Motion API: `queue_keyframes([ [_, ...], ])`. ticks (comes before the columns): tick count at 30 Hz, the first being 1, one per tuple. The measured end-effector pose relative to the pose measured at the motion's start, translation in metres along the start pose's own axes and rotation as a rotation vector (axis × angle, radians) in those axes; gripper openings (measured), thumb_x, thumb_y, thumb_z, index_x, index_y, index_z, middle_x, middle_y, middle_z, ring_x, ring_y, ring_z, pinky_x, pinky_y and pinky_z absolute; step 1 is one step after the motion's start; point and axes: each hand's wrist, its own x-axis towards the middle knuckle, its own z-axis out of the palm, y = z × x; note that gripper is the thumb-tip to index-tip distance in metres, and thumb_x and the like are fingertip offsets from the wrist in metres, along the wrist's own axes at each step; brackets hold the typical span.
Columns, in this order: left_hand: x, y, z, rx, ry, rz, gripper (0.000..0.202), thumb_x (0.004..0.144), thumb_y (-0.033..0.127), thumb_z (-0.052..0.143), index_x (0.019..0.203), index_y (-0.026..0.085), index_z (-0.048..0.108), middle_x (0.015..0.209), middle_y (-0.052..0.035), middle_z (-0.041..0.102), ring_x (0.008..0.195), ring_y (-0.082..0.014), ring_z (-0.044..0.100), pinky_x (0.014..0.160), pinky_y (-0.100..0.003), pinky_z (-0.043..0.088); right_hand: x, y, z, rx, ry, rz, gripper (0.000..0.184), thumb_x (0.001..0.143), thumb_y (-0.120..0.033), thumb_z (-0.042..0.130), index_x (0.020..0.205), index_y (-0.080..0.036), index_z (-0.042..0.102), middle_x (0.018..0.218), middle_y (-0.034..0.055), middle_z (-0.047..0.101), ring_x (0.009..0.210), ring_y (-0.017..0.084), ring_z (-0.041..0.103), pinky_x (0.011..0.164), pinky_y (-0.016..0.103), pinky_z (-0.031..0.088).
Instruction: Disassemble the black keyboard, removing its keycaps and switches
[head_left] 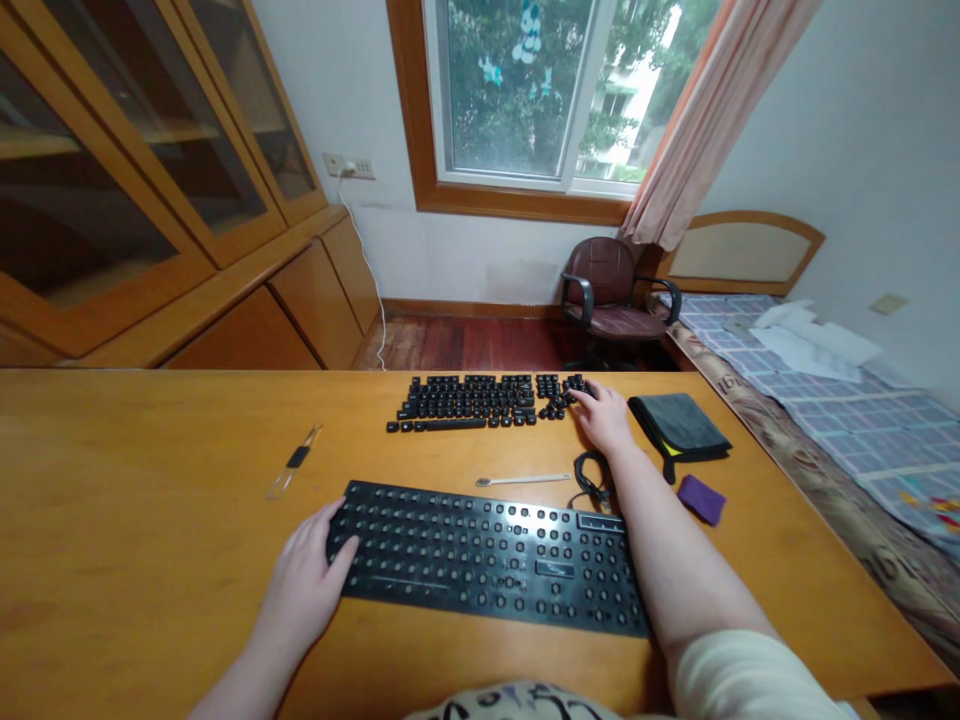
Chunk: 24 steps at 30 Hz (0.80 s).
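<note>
A black keyboard base (480, 555) with its keycaps off lies across the near part of the desk, its bare switch posts showing. My left hand (311, 565) grips its left end, thumb on top and fingers around the edge. My right hand (602, 415) reaches to the right end of the loose black keycaps (469, 398), which lie in keyboard-like rows near the far desk edge. Its thumb and forefinger close over a small keycap (576, 383) there, partly hidden by the fingers. My right forearm crosses above the base's right end.
On the wooden desk (187, 440) lie a clear tool with a black grip (298, 457), a thin white brush (525, 480), and a coiled black cable (592, 478). To the right are a folded grey cloth (679, 425) and a purple cloth (702, 499). A chair (607, 285) stands beyond.
</note>
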Motion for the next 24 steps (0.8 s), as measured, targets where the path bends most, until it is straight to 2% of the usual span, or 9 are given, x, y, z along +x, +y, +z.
queue_keyframes([
  [7,0.000,0.002,-0.001,-0.002,0.001,0.001,0.047,0.082,0.044,0.040,0.119,0.016,0.048,0.115,-0.0136,0.059,0.107,-0.0294,0.055,0.093,-0.046,0.044,0.001,0.001,0.002,-0.016,-0.057,-0.016,0.034,0.085,-0.029,0.051,0.118,-0.034,0.060,0.140,0.0054,0.037,0.116,0.029,0.038,0.094,0.045,0.028],
  [16,0.000,0.002,-0.001,0.007,-0.019,-0.011,0.050,0.083,0.046,0.039,0.120,0.014,0.047,0.116,-0.0149,0.058,0.109,-0.0295,0.054,0.094,-0.046,0.043,0.000,0.008,0.006,0.047,-0.006,-0.007,0.022,0.083,-0.031,0.053,0.098,-0.025,0.068,0.129,0.0069,0.050,0.114,0.027,0.040,0.094,0.043,0.029],
  [24,0.000,0.004,-0.003,0.002,-0.031,-0.022,0.051,0.083,0.047,0.038,0.120,0.013,0.047,0.117,-0.0153,0.058,0.109,-0.0294,0.053,0.094,-0.045,0.043,0.003,0.011,0.011,0.056,0.015,-0.037,0.024,0.080,-0.029,0.058,0.103,-0.023,0.065,0.124,0.0076,0.054,0.112,0.027,0.043,0.093,0.042,0.031],
])
